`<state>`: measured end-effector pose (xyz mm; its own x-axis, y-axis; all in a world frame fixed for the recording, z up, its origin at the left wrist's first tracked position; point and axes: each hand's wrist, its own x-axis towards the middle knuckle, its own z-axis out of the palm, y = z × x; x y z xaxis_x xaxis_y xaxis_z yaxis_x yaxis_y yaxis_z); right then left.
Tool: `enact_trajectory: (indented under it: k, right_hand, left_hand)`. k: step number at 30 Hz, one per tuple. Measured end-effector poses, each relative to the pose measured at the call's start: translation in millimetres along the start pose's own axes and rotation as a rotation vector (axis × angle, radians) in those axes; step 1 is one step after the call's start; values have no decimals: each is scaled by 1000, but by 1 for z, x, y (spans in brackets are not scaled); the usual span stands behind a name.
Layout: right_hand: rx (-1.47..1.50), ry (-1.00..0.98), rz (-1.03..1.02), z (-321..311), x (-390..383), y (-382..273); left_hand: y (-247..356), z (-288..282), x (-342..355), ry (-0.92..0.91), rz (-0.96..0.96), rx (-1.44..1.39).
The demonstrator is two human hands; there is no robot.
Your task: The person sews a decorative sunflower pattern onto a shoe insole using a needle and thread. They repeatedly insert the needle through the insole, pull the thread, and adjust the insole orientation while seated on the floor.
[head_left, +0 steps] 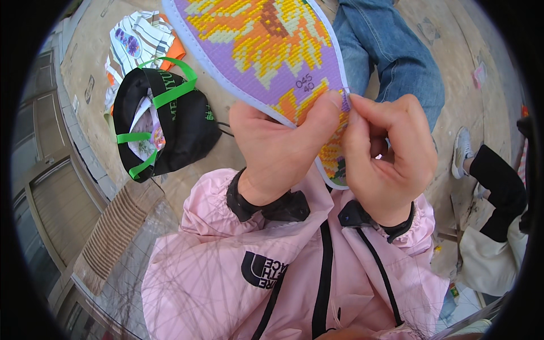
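Note:
An embroidered insole [241,68] with a purple ground, a yellow and orange flower and a white bound edge is held up before my chest. My left hand [277,141] grips it from the near left side, thumb on top and the other fingers hidden beneath. At its right edge my right hand [391,147] is closed in a pinch, thumb and forefinger tips together against the binding. A small patch of purple stitches [345,102] shows beside those fingertips. Whatever lies between them is too small to make out.
On the floor at left stands a black bag [190,133] with green handles and insoles inside. Behind it lies a striped cloth [144,37] with another insole on it. Jeans-clad legs [396,56] extend ahead. Another person's leg [498,184] is at right. A ribbed brown mat [116,232] lies at left.

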<state>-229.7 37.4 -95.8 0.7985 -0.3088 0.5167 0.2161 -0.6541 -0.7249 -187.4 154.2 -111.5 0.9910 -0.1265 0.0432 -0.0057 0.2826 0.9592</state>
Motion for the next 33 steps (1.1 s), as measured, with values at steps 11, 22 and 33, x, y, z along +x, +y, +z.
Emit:
enact_trajectory:
  k: [11, 22, 33]
  right_hand:
    - [33, -67, 84, -3, 1, -1]
    - [107, -220, 206, -6, 17, 17]
    - [435, -257, 187, -10, 11, 37]
  left_hand:
    - [0, 0, 2, 7, -18, -2]
    - [-32, -6, 10, -81, 309, 276]
    - [-30, -13, 25, -199, 859, 490]
